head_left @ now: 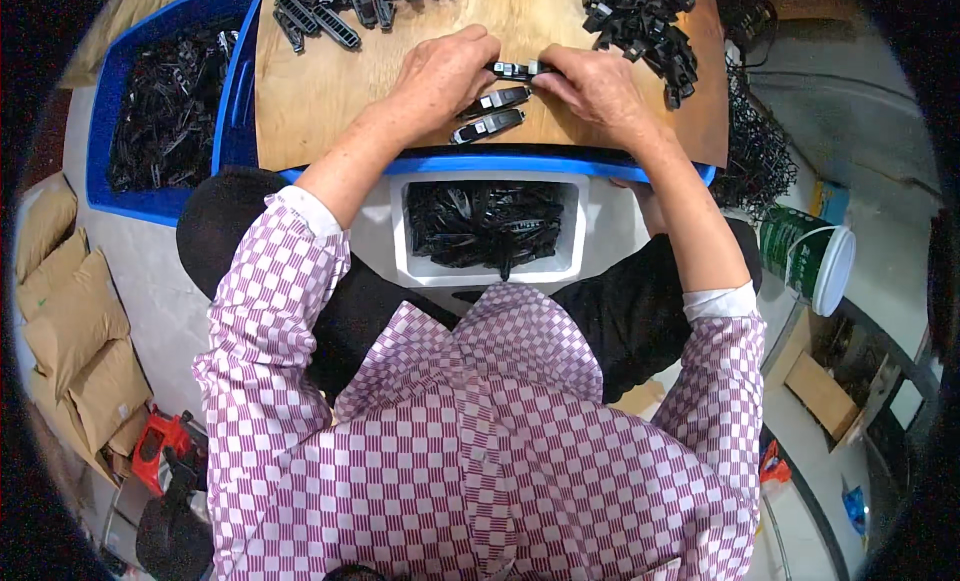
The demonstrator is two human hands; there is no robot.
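A small black plastic part (513,71) with a pale metallic section is held between my two hands over a wooden board (335,96). My left hand (443,73) has its fingers closed on one end. On the other end, my right hand (598,89) pinches with thumb and fingers. Just nearer to me lie two similar black parts with silvery pieces, an upper one (497,102) and a lower one (487,127), side by side and slightly tilted. Finer detail of the held part is hidden by my fingers.
Black parts are heaped at the board's far left (335,16) and far right (645,31). Below the near edge sits a white box (490,279) of black pieces. A blue bin (100,166) stands left; a green bucket (800,251) lies right. Brown sacks (80,321) are stacked left.
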